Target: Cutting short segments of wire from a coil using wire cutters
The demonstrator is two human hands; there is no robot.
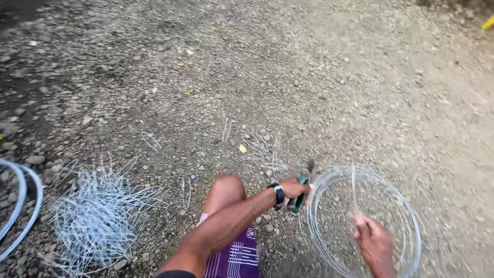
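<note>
Seen from above, over gravel ground (pixel 319 67) of small grey stones. Left hand (pixel 294 191), a dark watch (pixel 278 195) on its wrist, fingers curled tight round the green handles of a pair of cutting pliers (pixel 301 191); tool's long axis near upright in view, dark nose pointing up and away, just beside the left rim of a wire coil (pixel 406 216). Right hand (pixel 373 242) low at the right, inside the coil's ring, fingers bent and pinched on a single strand rising from the coil toward the top of the ring; motion blur here, exact grip on the strand hard to tell. Coil of thin, pale metal wire lying flat on the gravel at lower right, many loops forming 1 round hoop. Bare knee (pixel 226 188) at centre bottom, purple shorts (pixel 237 257) with white lines beneath the left forearm. Heap of cut wire pieces (pixel 98 216), bent into narrow loops, at lower left, well apart from both hands. Pale blue hose (pixel 23 206) curving at the far left edge. A few stray bent wires (pixel 152 140) scattered on the stones between. Small yellow object (pixel 488 23) at the top right corner, too small to identify.
</note>
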